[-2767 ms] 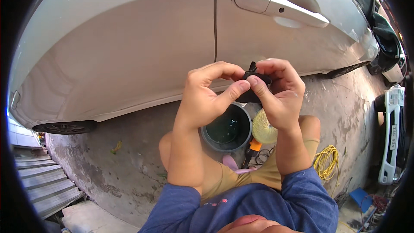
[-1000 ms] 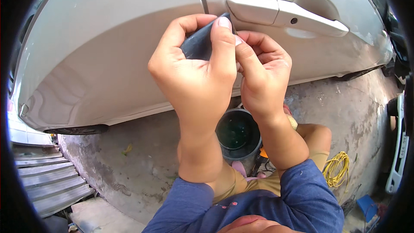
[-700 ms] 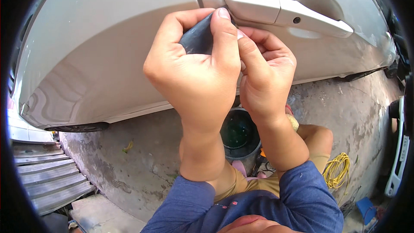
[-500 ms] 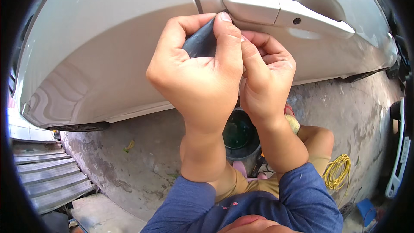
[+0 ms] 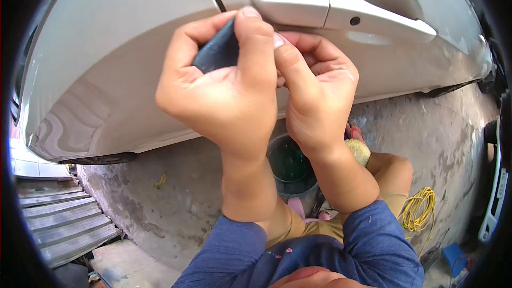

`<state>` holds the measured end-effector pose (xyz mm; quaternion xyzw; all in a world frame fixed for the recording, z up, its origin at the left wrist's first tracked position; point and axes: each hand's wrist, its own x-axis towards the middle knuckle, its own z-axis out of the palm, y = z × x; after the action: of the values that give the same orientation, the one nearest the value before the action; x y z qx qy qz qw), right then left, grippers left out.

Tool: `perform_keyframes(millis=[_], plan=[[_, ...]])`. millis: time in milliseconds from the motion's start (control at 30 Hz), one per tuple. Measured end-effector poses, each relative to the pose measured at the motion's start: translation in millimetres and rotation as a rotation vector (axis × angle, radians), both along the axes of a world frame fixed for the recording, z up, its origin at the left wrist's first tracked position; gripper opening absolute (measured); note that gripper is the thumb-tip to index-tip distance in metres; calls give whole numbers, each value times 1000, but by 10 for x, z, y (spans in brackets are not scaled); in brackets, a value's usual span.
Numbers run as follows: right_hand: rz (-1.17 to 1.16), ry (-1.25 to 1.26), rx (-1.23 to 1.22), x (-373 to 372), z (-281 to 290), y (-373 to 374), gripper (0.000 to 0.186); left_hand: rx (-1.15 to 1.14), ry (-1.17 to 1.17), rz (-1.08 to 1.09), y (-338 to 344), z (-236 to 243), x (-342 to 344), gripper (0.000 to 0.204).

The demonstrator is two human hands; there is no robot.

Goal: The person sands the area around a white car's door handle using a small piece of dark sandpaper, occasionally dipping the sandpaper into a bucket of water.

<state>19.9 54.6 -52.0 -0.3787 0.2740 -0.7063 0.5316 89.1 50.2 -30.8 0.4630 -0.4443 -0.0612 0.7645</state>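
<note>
My left hand (image 5: 216, 98) is closed on a dark grey, sheet-like piece (image 5: 216, 50), with its thumb over the piece's upper right edge. My right hand (image 5: 317, 93) is beside it, fingers curled and thumb tip at that same edge, partly hidden behind the left thumb. Both hands are just below and left of the white handle (image 5: 290, 8) on the silver car door (image 5: 117, 64), near the dark door seam. Whether the piece touches the paint cannot be told.
Below my hands are a dark bucket (image 5: 288, 157) of liquid, a fuzzy yellow pad (image 5: 356, 152) and a pink item (image 5: 296, 205). A coiled yellow cord (image 5: 417, 208) lies right. A loose white bumper (image 5: 494, 197) stands far right; corrugated sheets (image 5: 64, 221) lie left.
Since the earliest frame both hands have risen toward the door handle with the dark piece, which now shows its broad face. Over the last half second they have shifted left and slightly up.
</note>
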Motion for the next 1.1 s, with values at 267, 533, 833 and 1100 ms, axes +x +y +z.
perform_keyframes(millis=[267,533,833,1100], plan=[[-10,55,37,-21,-8,19,23,-36,-51,58,-10,-27,-12,17],[-5,62,40,-27,-64,47,21,71,18,-50,71,-16,22,12],[-274,255,-409,34,-154,224,19,-98,612,-697,319,-371,58,7],[-865,830,-758,-245,-89,-214,18,-50,433,-638,137,-446,-7,21]])
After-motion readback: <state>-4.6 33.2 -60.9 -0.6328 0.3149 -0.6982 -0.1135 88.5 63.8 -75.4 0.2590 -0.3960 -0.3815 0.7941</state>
